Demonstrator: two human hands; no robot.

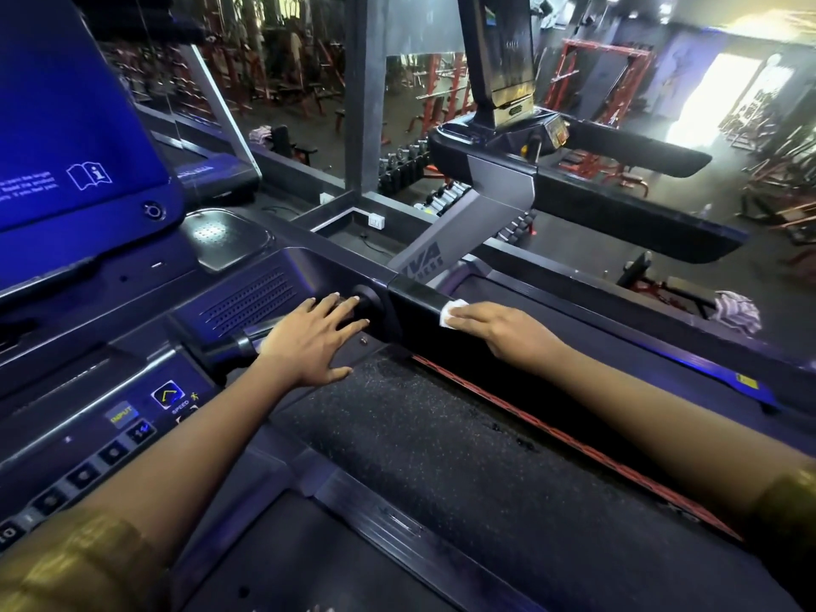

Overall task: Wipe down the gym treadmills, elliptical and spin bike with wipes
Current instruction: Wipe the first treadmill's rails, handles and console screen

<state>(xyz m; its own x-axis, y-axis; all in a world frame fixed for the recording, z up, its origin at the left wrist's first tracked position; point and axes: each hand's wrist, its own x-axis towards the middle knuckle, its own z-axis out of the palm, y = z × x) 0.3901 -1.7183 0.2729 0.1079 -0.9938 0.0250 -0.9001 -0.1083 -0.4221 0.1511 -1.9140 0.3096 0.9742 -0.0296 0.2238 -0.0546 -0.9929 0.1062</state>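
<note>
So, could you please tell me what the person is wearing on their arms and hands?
Both forearms are bare. The left hand and right hand wear no gloves, and no rings, watch or bracelets show. The left sleeve and right sleeve are mustard-gold fabric, seen only at the picture's lower corners.

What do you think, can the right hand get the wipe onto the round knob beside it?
Probably yes. The right hand presses the wipe on the rail close beside the knob, with nothing between them. The left hand has fingertips on the knob's far side, covering that part.
</note>
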